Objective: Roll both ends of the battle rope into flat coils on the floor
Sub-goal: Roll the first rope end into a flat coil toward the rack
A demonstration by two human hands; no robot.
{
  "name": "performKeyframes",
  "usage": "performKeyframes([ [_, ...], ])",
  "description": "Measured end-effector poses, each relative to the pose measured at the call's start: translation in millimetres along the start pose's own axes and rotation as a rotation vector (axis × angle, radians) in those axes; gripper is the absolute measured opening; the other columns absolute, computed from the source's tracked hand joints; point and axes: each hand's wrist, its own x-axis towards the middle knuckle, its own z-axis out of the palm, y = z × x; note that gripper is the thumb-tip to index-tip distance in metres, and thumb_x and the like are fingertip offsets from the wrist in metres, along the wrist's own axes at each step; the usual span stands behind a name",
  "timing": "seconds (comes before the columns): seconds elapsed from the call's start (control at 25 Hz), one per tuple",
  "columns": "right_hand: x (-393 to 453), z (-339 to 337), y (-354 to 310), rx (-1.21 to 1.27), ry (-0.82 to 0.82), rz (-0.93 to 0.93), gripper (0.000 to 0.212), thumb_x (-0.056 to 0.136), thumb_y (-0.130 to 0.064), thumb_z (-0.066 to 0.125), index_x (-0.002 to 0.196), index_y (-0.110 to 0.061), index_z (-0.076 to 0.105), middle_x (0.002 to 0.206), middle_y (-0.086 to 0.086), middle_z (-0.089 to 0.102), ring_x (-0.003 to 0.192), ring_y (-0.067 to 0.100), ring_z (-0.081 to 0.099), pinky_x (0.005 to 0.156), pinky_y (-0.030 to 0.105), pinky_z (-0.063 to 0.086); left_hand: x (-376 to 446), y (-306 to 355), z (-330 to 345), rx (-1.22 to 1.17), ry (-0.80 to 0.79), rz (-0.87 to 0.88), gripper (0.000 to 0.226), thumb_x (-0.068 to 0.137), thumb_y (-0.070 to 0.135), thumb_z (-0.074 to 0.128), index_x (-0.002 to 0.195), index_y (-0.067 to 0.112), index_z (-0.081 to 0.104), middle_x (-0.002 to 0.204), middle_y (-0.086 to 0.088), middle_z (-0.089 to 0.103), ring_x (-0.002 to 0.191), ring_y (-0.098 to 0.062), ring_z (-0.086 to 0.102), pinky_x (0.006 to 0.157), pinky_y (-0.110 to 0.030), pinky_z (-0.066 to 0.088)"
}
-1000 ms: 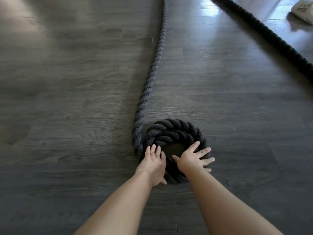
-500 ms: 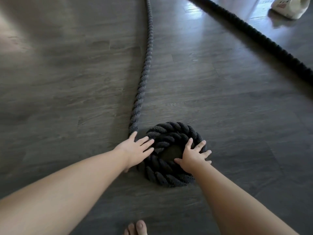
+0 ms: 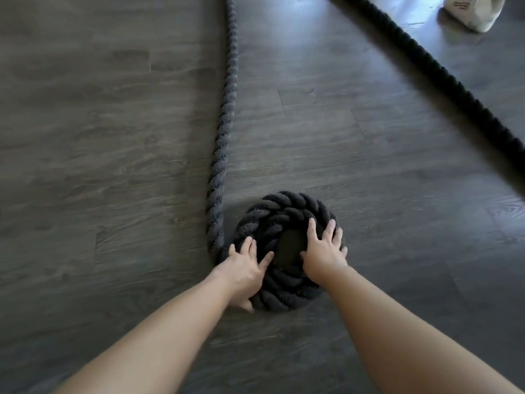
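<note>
A thick dark battle rope lies on the grey wood floor. One end is wound into a small flat coil (image 3: 287, 214) of about two turns, with a smooth dark end cap (image 3: 289, 247) at its centre. From the coil's left side the rope (image 3: 224, 115) runs straight away to the top of the view. My left hand (image 3: 244, 268) presses flat on the coil's near-left edge, fingers spread. My right hand (image 3: 324, 251) lies flat on the coil's right side, fingers spread over the turns. The rope's other length (image 3: 443, 78) crosses the floor diagonally at the right.
A white object (image 3: 474, 9) sits on the floor at the top right, beyond the diagonal rope. Grey wood-look floor (image 3: 99, 166) spreads to the left and between the two rope runs.
My left hand has moved from the loose rope at the coil's left onto the coil's near-left edge. The right hand has shifted slightly on the coil. The camera has tilted a little.
</note>
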Motion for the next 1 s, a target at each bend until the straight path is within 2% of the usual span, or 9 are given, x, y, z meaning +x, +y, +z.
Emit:
performKeyframes([
  [0.12,7,-5,-38,0.061,-0.086,0.139,0.106,0.091,-0.051,0.061,0.154,-0.020,-0.019,0.156,0.021,-0.030,0.145,0.046,-0.017,0.115,0.061,0.012,17,5,-17,-0.067,-0.012,-0.096,0.125,0.082,0.074,0.055,0.150,-0.006,-0.014,0.146,-0.053,0.006,0.139,-0.065,0.006,0.105,-0.070,0.029],
  [0.24,34,-17,-50,0.011,-0.138,0.130,0.097,0.092,-0.052,0.057,0.154,-0.031,-0.016,0.156,0.022,-0.030,0.142,0.050,-0.022,0.114,0.064,0.008,36,6,-38,-0.145,-0.055,-0.150,0.126,0.082,0.075,0.054,0.150,-0.010,-0.009,0.141,-0.057,0.014,0.134,-0.070,0.016,0.103,-0.069,0.033],
  [0.32,48,-20,-48,-0.085,-0.159,0.092,0.088,0.094,-0.052,0.054,0.154,-0.039,-0.009,0.154,0.029,-0.028,0.139,0.055,-0.021,0.115,0.063,0.004,39,-1,-48,-0.158,-0.068,-0.095,0.116,0.088,0.065,0.057,0.152,-0.010,-0.005,0.139,-0.058,0.019,0.131,-0.072,0.019,0.101,-0.068,0.035],
  [0.4,59,-25,-45,-0.176,-0.167,0.044,0.084,0.094,-0.051,0.056,0.154,-0.041,-0.001,0.152,0.033,-0.026,0.138,0.059,-0.020,0.114,0.064,0.004,36,-31,-53,-0.085,-0.033,0.084,0.102,0.093,0.049,0.061,0.155,-0.004,0.001,0.146,-0.049,0.022,0.133,-0.067,0.025,0.102,-0.065,0.038],
  [0.48,69,-32,-42,-0.206,-0.156,-0.012,0.081,0.093,-0.050,0.058,0.154,-0.039,0.006,0.152,0.035,-0.026,0.137,0.060,-0.020,0.113,0.066,0.004,37,-84,-61,0.079,0.025,0.217,0.117,0.080,0.046,0.076,0.157,0.004,-0.001,0.160,-0.032,0.008,0.145,-0.049,0.021,0.113,-0.058,0.030],
  [0.52,71,-36,-40,-0.218,-0.156,-0.045,0.079,0.093,-0.049,0.058,0.154,-0.038,0.008,0.152,0.035,-0.026,0.136,0.061,-0.021,0.112,0.067,0.004,39,-111,-66,0.155,0.039,0.222,0.129,0.072,0.045,0.083,0.157,0.007,-0.006,0.163,-0.024,-0.005,0.150,-0.041,0.010,0.117,-0.058,0.021],
  [0.64,72,-44,-38,-0.228,-0.175,-0.091,0.077,0.094,-0.048,0.057,0.154,-0.039,0.009,0.151,0.034,-0.027,0.135,0.061,-0.023,0.111,0.069,0.005,52,-164,-68,0.347,0.000,0.227,0.142,0.064,0.040,0.090,0.157,0.015,-0.014,0.156,-0.011,-0.032,0.150,-0.032,-0.016,0.118,-0.060,0.000],
  [0.88,86,-61,-40,-0.318,-0.151,-0.110,0.085,0.093,-0.052,0.057,0.155,-0.034,0.003,0.155,0.029,-0.025,0.138,0.058,-0.023,0.109,0.072,0.008,68,-175,-49,0.456,0.069,0.269,0.109,0.088,0.058,0.058,0.155,-0.001,-0.004,0.159,-0.030,-0.014,0.149,-0.042,-0.009,0.117,-0.060,0.001],
  [1.0,96,-70,-36,-0.240,-0.045,-0.110,0.091,0.095,-0.045,0.056,0.156,-0.029,-0.009,0.159,0.019,-0.023,0.144,0.046,-0.021,0.109,0.070,0.010,65,-170,-37,0.399,0.140,0.235,0.083,0.096,0.050,0.025,0.154,-0.007,0.008,0.156,-0.038,0.003,0.148,-0.048,0.007,0.114,-0.067,0.018],
])
